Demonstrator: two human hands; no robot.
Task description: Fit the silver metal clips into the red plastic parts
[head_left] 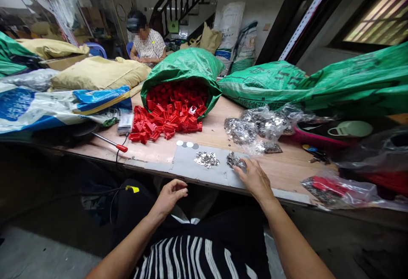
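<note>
My right hand (256,178) reaches over the grey mat (183,165) at the table's front edge. Its fingertips touch a small heap of dark metal parts (233,159), with thumb and fingers apart. To the left on the same mat lies a loose pile of shiny flat metal pieces (206,159). My left hand (172,195) hovers just in front of the table edge, above my lap. Its fingers are curled with the thumb close to the index finger; whatever may be between them is too small to make out.
Red plastic parts (168,119) spill from a green woven sack (188,64). Clear bags of metal pieces (255,126) lie at right, beside a pink basket (318,138). A red-tipped metal lever (111,142) juts out at left. Across the table sits another person (149,43).
</note>
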